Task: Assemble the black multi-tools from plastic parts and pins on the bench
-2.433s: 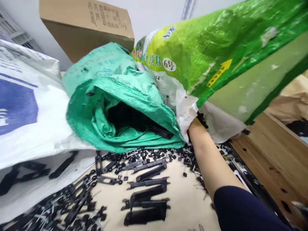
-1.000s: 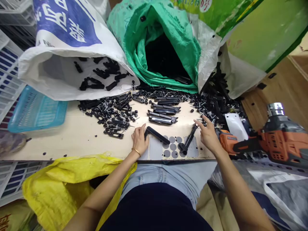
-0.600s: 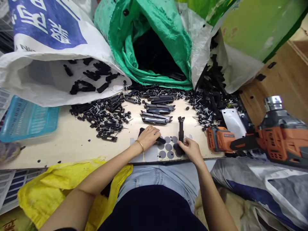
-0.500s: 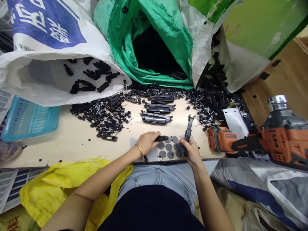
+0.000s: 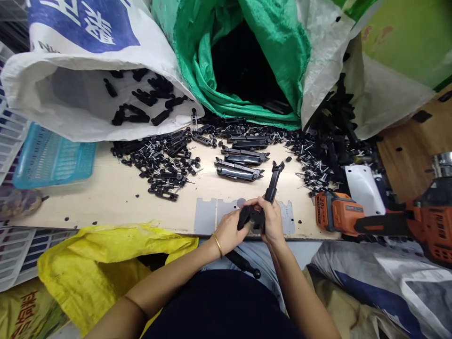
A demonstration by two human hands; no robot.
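Near the table's front edge, my left hand (image 5: pixel 230 231) is closed on a black part (image 5: pixel 244 216). Just to its right my right hand (image 5: pixel 272 220) grips a black clamp-like piece (image 5: pixel 272 182), whose forked end points up and away. The two held parts meet between my hands. Under them lies a grey sheet with round shapes (image 5: pixel 226 207), mostly covered. Several black folded assemblies (image 5: pixel 239 170) lie in a stack beyond my hands. A black rod with a ball end (image 5: pixel 243 263) shows below my left wrist, over my lap.
Loose black parts and pins (image 5: pixel 169 174) are heaped at left, more (image 5: pixel 314 165) at right. A white sack (image 5: pixel 81 127) and a green sack (image 5: pixel 296 56) stand behind. An orange power tool (image 5: pixel 344 214) lies right, a blue basket (image 5: pixel 56 160) left, a yellow bag (image 5: pixel 88 249) in front.
Both hands have come together, bringing the left-hand part against the right-hand piece. The ball-ended rod now shows below my left wrist. The view has shifted slightly.
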